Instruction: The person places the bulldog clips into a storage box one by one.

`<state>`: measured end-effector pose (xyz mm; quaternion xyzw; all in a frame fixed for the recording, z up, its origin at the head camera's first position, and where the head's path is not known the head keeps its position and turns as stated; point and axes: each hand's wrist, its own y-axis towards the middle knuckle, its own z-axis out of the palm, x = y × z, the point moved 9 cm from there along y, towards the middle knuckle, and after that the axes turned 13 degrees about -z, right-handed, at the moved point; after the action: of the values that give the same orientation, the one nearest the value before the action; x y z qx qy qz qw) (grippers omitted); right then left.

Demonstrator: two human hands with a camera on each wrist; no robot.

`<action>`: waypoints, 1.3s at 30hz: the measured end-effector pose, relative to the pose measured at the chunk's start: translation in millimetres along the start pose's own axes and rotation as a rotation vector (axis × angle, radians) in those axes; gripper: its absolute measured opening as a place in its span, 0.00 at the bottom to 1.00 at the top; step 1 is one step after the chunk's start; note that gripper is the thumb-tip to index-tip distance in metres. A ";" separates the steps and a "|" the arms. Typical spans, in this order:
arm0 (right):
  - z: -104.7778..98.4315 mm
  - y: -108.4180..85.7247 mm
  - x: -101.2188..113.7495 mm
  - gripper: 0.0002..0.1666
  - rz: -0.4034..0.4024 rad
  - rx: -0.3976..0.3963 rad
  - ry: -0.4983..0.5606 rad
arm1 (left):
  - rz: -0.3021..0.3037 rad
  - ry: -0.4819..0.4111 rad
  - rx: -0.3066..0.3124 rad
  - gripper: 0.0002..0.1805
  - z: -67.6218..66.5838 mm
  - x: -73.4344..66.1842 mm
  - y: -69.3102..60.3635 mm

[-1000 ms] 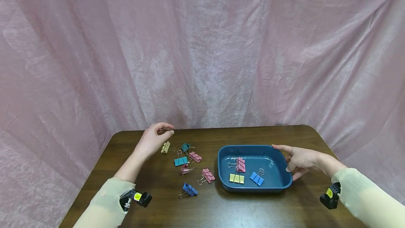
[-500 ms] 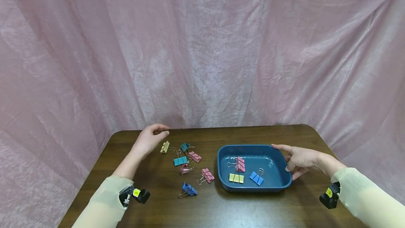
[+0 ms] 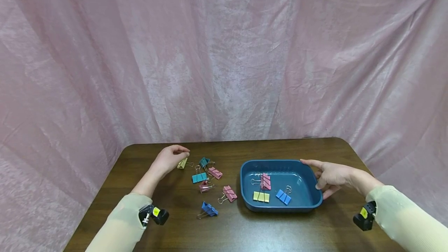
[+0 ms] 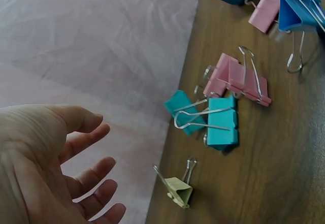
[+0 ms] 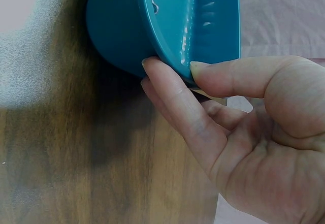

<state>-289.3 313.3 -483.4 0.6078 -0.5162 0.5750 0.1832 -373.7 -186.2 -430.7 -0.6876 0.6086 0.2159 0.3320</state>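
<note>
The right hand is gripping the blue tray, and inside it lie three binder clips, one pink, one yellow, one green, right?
Not quite: the third clip is blue, not green, as the head view shows. The right hand does grip the tray, with the pink clip and yellow clip inside.

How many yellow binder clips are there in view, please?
2: the first yellow clip lies on the table, near the left hand; the second yellow clip lies at the near left inside the blue tray. None appears hidden.

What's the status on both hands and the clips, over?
Left hand empty, near yellow clip. Right hand pinching blue tray. Three clips in tray. Nothing visible blocking that yellow clip.
</note>
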 end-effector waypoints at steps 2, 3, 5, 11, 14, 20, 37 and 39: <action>0.2 -0.3 0.1 0.64 -0.002 0.000 0.006 | -0.019 0.012 0.009 0.15 3.1 4.2 2.6; 0.4 -0.6 0.3 0.64 -0.001 -0.002 0.012 | -0.026 0.017 0.015 0.15 4.8 5.7 3.4; 0.9 -1.2 0.8 0.64 -0.002 -0.002 0.017 | -0.044 0.019 0.030 0.15 8.7 9.2 5.2; 2.3 -2.2 2.3 0.64 -0.005 0.000 0.018 | -0.075 0.031 0.072 0.15 23.1 16.6 7.4; 2.8 -1.8 3.3 0.64 -0.005 0.000 0.015 | -0.077 0.035 0.080 0.14 29.7 19.6 7.1; 4.2 0.5 3.7 0.65 0.001 -0.001 0.012 | -0.080 0.061 0.066 0.12 37.9 25.9 7.2; 3.1 0.9 2.8 0.65 0.009 -0.015 -0.001 | -0.078 0.106 0.059 0.09 49.7 31.5 8.7; 3.5 0.9 2.7 0.65 0.009 -0.015 -0.001 | -0.081 0.110 0.054 0.09 49.5 31.5 8.1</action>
<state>-288.8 309.0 -482.2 0.6044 -0.5233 0.5716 0.1850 -371.1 -172.8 -488.4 -0.7133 0.6032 0.1473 0.3250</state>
